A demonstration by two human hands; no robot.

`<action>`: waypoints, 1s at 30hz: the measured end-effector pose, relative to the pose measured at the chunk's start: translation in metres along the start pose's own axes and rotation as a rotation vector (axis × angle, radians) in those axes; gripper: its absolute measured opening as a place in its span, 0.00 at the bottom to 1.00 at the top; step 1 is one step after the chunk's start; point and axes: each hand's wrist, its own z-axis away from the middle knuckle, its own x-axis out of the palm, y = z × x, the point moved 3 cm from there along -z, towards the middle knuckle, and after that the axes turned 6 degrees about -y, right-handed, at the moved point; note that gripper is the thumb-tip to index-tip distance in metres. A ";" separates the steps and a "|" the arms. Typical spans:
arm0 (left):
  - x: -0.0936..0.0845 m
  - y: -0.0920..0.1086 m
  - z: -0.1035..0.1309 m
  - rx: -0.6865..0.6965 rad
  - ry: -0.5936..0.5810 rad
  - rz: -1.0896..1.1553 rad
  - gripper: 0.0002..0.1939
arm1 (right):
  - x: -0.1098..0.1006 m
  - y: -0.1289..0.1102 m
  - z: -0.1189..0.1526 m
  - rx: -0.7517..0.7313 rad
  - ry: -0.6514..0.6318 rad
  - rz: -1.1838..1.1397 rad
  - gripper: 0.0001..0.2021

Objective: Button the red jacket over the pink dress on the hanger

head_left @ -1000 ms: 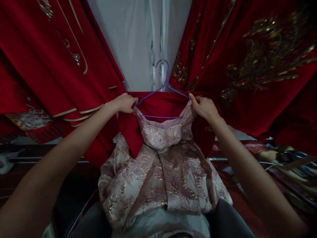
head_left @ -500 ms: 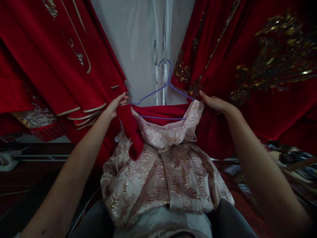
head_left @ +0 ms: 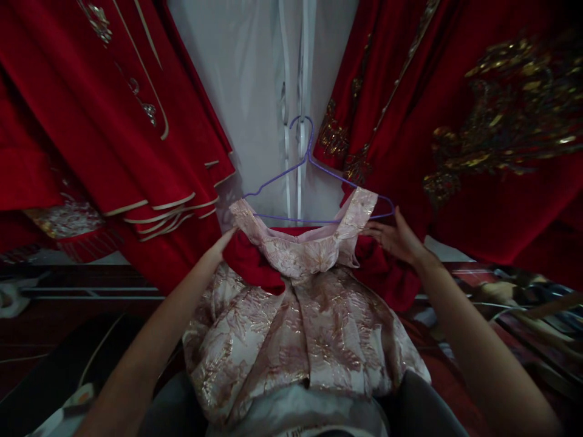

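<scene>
A pink-and-gold brocade dress (head_left: 298, 249) hangs by its shoulder straps on a purple wire hanger (head_left: 282, 173), its skirt spread over my lap. Red cloth (head_left: 255, 267) drapes over the dress's left side, and more of it bunches behind the right side. My left hand (head_left: 224, 244) is at the left strap, closed on the red cloth's edge, with its fingertips partly hidden. Beside the right strap, my right hand (head_left: 395, 238) has its thumb raised and its fingers stretched towards the strap, just under the hanger's right end. The red cloth lies below those fingers.
Red garments with trim (head_left: 168, 176) hang at the left, and red garments with gold sequins (head_left: 510, 121) at the right. A pale wall or door (head_left: 232, 79) stands between them. Piled items (head_left: 523, 303) lie on the lower right; a metal rail (head_left: 95, 293) runs low on the left.
Both hands have moved lower. The red cloth has come down off the hanger's shoulders, baring the left strap and the hanger's right end. My right hand's fingers have spread from the strap.
</scene>
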 end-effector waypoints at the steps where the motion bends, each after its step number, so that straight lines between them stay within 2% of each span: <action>1: -0.005 -0.006 0.002 -0.060 -0.009 0.005 0.23 | -0.001 0.000 0.004 -0.012 0.015 -0.031 0.48; 4: -0.020 -0.001 0.005 -0.154 -0.083 0.017 0.21 | -0.005 -0.011 0.020 0.004 0.086 -0.003 0.42; 7: -0.029 0.026 0.004 -0.172 -0.147 -0.018 0.25 | 0.000 -0.041 0.042 0.050 0.096 0.310 0.33; 8: -0.029 0.036 0.003 -0.158 -0.132 -0.030 0.27 | 0.006 -0.055 0.048 0.010 0.057 0.448 0.29; 11: -0.020 0.070 0.002 0.037 -0.024 -0.035 0.32 | 0.023 -0.099 0.051 -0.272 0.243 0.671 0.21; 14: -0.002 0.092 0.006 0.235 0.023 -0.069 0.33 | 0.035 -0.120 0.025 -0.514 0.364 0.810 0.19; 16: 0.008 0.097 0.010 0.295 0.027 -0.123 0.31 | 0.036 -0.118 -0.002 -0.565 0.407 0.872 0.21; 18: 0.014 0.097 0.013 0.340 0.059 -0.197 0.28 | 0.032 -0.108 -0.025 -0.535 0.423 0.906 0.21; 20: 0.018 0.093 0.015 0.374 0.096 -0.276 0.27 | 0.029 -0.098 -0.037 -0.524 0.459 0.925 0.19; 24: 0.019 0.084 0.015 0.441 0.204 -0.384 0.24 | 0.026 -0.095 -0.031 -0.543 0.553 0.930 0.14; 27: 0.014 0.078 0.019 0.528 0.301 -0.490 0.21 | 0.022 -0.099 -0.021 -0.513 0.551 0.910 0.12; 30: 0.004 0.067 0.027 0.611 0.339 -0.571 0.21 | 0.008 -0.092 -0.016 -0.483 0.575 0.871 0.13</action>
